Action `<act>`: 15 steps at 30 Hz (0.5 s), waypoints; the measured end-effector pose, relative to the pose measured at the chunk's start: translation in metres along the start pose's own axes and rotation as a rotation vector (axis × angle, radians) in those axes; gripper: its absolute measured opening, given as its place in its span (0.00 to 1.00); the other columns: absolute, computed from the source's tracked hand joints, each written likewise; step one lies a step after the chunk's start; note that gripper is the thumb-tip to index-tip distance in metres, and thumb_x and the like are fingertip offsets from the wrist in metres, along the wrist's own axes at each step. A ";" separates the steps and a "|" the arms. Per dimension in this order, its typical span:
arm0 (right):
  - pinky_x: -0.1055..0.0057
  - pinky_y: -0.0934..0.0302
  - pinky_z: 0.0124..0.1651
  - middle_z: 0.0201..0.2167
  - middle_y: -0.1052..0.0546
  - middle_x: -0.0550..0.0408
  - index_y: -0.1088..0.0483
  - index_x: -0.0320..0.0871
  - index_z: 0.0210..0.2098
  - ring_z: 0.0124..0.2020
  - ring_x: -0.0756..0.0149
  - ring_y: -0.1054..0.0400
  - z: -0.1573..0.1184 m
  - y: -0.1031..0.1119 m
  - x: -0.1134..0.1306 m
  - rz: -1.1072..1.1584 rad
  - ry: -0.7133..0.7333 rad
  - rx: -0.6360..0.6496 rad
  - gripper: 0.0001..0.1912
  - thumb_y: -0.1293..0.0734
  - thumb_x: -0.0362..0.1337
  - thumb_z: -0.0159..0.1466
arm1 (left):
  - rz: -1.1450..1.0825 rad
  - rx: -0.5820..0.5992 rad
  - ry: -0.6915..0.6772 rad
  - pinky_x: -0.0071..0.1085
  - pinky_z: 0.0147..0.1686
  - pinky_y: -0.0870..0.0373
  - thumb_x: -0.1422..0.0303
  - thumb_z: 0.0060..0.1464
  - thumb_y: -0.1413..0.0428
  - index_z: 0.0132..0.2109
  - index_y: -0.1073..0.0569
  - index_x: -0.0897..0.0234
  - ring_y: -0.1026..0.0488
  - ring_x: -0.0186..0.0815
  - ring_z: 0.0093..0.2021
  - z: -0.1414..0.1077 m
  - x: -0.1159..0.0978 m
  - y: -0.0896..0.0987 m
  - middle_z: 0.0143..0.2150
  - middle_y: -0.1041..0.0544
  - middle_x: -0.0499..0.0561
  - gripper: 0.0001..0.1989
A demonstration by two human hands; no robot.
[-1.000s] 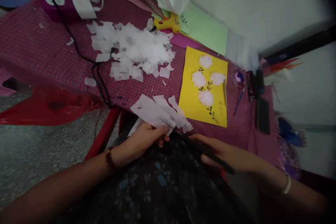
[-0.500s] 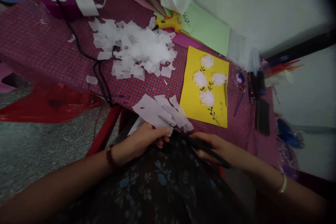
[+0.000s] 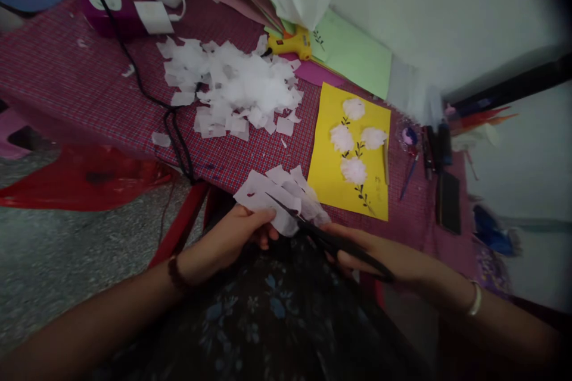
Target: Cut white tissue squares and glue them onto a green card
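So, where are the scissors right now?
In the head view, the scissors are just below centre, in the right hand, their tip over the white paper held by the left hand.

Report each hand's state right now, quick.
Left hand: closed, pinching a piece of white paper between thumb and fingers.
Right hand: closed on the handles of the black scissors.

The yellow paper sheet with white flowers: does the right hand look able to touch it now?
Probably yes: the yellow paper sheet lies just beyond the right hand, and nothing seems to stand between them. Grasping looks harder, since this hand holds black-handled scissors.
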State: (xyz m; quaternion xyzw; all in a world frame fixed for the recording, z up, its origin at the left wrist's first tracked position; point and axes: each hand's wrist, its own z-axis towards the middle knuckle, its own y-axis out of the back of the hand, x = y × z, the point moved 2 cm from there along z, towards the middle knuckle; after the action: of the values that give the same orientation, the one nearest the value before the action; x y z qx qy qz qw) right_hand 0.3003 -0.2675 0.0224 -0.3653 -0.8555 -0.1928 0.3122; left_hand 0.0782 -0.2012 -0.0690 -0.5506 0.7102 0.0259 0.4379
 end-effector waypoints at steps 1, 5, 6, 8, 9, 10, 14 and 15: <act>0.66 0.31 0.39 0.41 0.25 0.48 0.38 0.42 0.63 0.36 0.62 0.30 0.001 0.000 0.001 0.004 0.007 -0.009 0.38 0.41 0.62 0.65 | 0.027 0.012 -0.008 0.26 0.21 0.35 0.62 0.51 0.42 0.29 0.26 0.68 0.32 0.29 0.19 0.000 0.000 -0.001 0.24 0.24 0.51 0.12; 0.66 0.30 0.37 0.42 0.25 0.48 0.37 0.43 0.63 0.37 0.60 0.29 0.005 -0.002 0.005 -0.029 0.015 -0.027 0.35 0.40 0.59 0.65 | 0.106 0.041 -0.014 0.26 0.22 0.35 0.63 0.52 0.44 0.26 0.26 0.68 0.33 0.29 0.19 -0.001 0.000 -0.003 0.23 0.24 0.52 0.13; 0.66 0.30 0.37 0.42 0.25 0.47 0.37 0.43 0.62 0.38 0.59 0.28 0.005 -0.002 0.007 -0.045 0.013 -0.032 0.34 0.40 0.59 0.65 | 0.105 0.041 -0.013 0.25 0.21 0.35 0.63 0.52 0.44 0.27 0.26 0.68 0.33 0.28 0.19 -0.001 0.000 -0.003 0.23 0.24 0.51 0.13; 0.65 0.30 0.38 0.42 0.25 0.46 0.37 0.42 0.62 0.39 0.57 0.28 0.006 -0.002 0.009 -0.067 0.009 -0.032 0.35 0.40 0.59 0.66 | 0.089 0.041 -0.012 0.25 0.21 0.35 0.63 0.51 0.42 0.27 0.26 0.68 0.33 0.28 0.19 -0.001 0.000 -0.002 0.23 0.25 0.51 0.12; 0.65 0.30 0.38 0.41 0.24 0.46 0.37 0.42 0.63 0.40 0.57 0.27 0.006 -0.002 0.009 -0.074 0.008 -0.034 0.35 0.40 0.59 0.66 | 0.069 0.045 -0.015 0.25 0.21 0.35 0.62 0.50 0.41 0.29 0.26 0.68 0.32 0.29 0.20 -0.001 0.000 0.000 0.23 0.25 0.50 0.11; 0.65 0.29 0.39 0.41 0.24 0.46 0.38 0.42 0.63 0.40 0.57 0.27 0.006 -0.002 0.009 -0.080 0.008 -0.035 0.35 0.40 0.59 0.66 | 0.042 0.051 -0.021 0.25 0.21 0.35 0.61 0.49 0.40 0.30 0.26 0.67 0.32 0.29 0.20 -0.001 0.000 0.001 0.24 0.25 0.50 0.12; 0.64 0.29 0.40 0.42 0.24 0.47 0.38 0.43 0.63 0.42 0.57 0.28 0.007 -0.001 0.010 -0.070 0.020 -0.041 0.35 0.41 0.59 0.66 | -0.079 0.055 -0.052 0.26 0.21 0.33 0.57 0.51 0.43 0.34 0.26 0.66 0.31 0.31 0.20 -0.001 -0.003 0.008 0.24 0.24 0.50 0.15; 0.63 0.30 0.41 0.42 0.24 0.47 0.37 0.43 0.62 0.43 0.56 0.28 0.007 -0.001 0.010 -0.060 0.023 -0.045 0.34 0.40 0.59 0.66 | -0.088 0.045 -0.055 0.26 0.20 0.34 0.57 0.51 0.44 0.34 0.27 0.66 0.31 0.31 0.19 -0.001 -0.004 0.008 0.23 0.25 0.50 0.14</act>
State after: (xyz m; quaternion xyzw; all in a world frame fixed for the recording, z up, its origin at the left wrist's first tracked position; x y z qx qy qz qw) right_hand 0.2913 -0.2592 0.0236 -0.3441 -0.8579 -0.2257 0.3078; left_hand 0.0707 -0.1954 -0.0694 -0.5703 0.6734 0.0058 0.4704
